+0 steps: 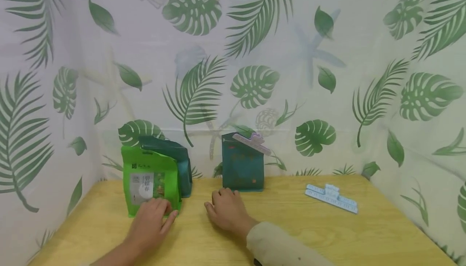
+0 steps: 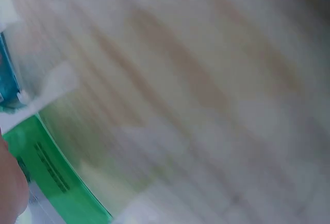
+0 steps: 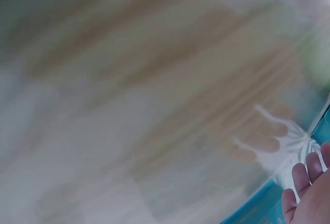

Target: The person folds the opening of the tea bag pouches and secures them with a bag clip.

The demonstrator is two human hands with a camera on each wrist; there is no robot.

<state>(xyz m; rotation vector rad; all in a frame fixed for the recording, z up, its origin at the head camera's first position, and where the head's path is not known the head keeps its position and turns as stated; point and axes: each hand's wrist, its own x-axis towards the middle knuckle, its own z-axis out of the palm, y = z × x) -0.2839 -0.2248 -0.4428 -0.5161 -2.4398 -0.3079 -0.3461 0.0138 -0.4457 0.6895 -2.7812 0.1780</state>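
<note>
My left hand is at the lower front of a bright green tea pouch, fingers relaxed and overlapping its base in the head view. In the left wrist view, the side of that green pouch shows beside part of the hand. Loosely bent, the fingers of my right hand lie just in front of a dark teal pouch. A pink sealing clip sits aslant across this pouch's top right corner. Nothing shows in the right hand's grasp; its fingers appear slightly spread in the right wrist view.
Behind the green pouch stands another dark teal pouch, partly hidden. Light blue sealing clips lie on the right of the wooden table. Leaf-printed cloth encloses the table at the back and both sides.
</note>
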